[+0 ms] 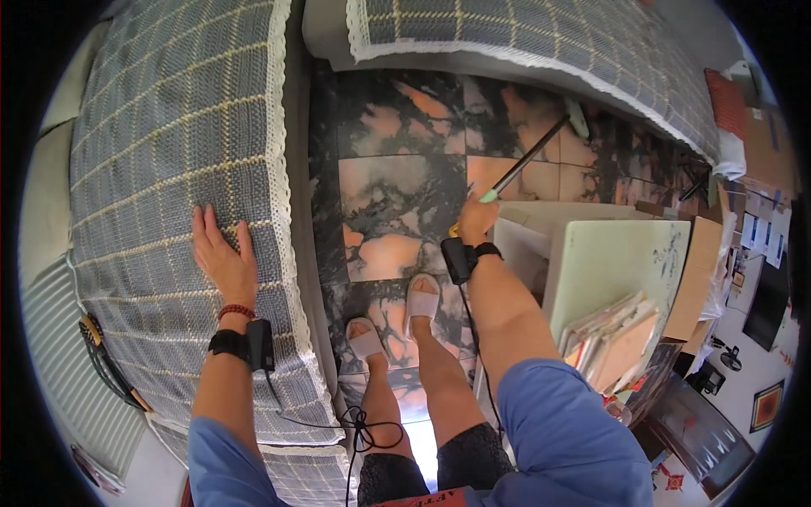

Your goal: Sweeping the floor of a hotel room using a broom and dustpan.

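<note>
My left hand (223,263) rests palm down on the grey and yellow plaid sofa cover (158,171), fingers slightly apart and holding nothing. In my right hand (476,220) is a dark pole (531,154) with a pale green grip end. The pole slants away to a flat pale green head (576,118), which lies at the foot of the other covered seat, on the marbled tile floor (405,184). What kind of tool it is, I cannot tell. A small yellow piece (453,229) shows beside my right hand, mostly hidden.
Close to my right arm stands a table with a pale green top (621,266), bearing a stack of papers (614,342). Cardboard boxes (694,279) are beyond it. Another plaid cover with a white lace edge (526,32) spans the far seat. A black cable (364,428) hangs before my legs.
</note>
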Action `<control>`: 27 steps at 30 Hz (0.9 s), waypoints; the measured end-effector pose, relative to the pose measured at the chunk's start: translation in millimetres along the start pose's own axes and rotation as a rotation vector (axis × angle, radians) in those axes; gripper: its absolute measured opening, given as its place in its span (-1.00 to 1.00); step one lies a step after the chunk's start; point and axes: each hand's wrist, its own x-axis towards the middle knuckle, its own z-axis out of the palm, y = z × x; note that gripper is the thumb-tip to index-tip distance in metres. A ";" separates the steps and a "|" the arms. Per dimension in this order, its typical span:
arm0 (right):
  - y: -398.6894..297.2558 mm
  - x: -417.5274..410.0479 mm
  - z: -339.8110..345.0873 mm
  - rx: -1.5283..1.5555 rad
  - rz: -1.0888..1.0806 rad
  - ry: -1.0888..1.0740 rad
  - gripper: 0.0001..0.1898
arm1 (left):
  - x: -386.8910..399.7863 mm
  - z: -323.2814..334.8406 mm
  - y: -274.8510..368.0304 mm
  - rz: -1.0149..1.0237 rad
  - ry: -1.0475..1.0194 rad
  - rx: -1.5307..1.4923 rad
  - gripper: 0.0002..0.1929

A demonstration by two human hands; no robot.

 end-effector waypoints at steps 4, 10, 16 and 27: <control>25.6 5.7 14.1 -0.183 -0.096 -0.103 -0.47 | -4.1 26.8 2.8 0.010 0.107 0.073 -0.46; 22.6 -16.7 40.8 -0.234 -0.283 -0.143 -0.60 | -3.5 35.4 1.9 0.027 0.096 0.054 -0.43; 42.2 1.6 15.0 -0.248 -0.308 -0.239 -0.55 | -4.2 37.7 5.2 0.052 0.118 0.075 -0.45; 228.7 -209.3 -343.5 -0.656 0.008 -0.584 -0.64 | -3.4 28.6 8.3 0.064 0.124 0.088 -0.44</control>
